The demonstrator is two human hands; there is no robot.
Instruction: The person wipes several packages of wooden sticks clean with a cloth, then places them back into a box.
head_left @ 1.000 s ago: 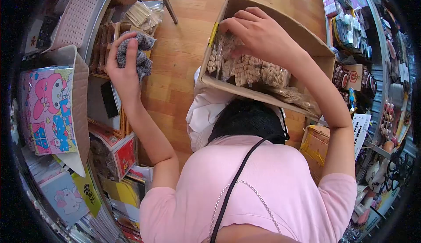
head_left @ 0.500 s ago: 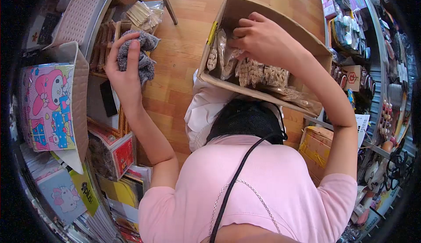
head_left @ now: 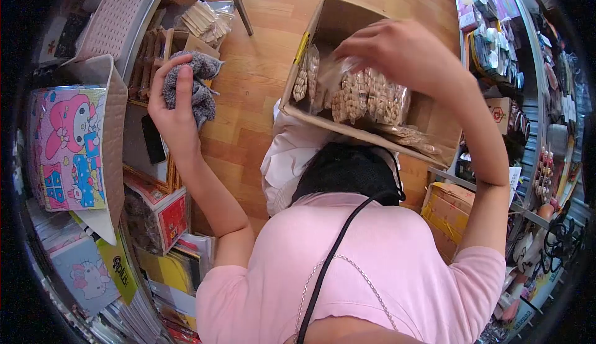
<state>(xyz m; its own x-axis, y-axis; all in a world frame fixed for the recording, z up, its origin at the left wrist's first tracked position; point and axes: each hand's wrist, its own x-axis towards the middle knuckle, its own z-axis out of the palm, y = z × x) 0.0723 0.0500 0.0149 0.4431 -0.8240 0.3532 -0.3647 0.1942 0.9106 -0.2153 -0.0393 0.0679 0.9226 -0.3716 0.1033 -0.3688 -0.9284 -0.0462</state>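
A crumpled grey cloth (head_left: 202, 89) is gripped between the thumb and fingers of my left hand (head_left: 174, 105), beside the left shelf. Over an open cardboard box (head_left: 428, 111), my right hand (head_left: 397, 52) has its fingers bent down and pinching a clear plastic packet (head_left: 331, 82), which looks smeared by motion. Several clear bags of beige, braided-looking pieces (head_left: 366, 99) stand in the box next to that packet. One more bag (head_left: 406, 136) lies flat along the near wall. My right fingertips are partly hidden.
On the left, a shelf holds bundled sticks (head_left: 205, 21), a pink perforated basket (head_left: 115, 18) and a carton with a cartoon picture (head_left: 71, 148). Packed racks (head_left: 496, 40) line the right side. A taped carton (head_left: 448, 210) stands at my right, on the wooden floor (head_left: 267, 9).
My right hand has moved up and to the right, and a packet shifts with it. More of the bags show now. My left hand still holds the cloth, slightly lower.
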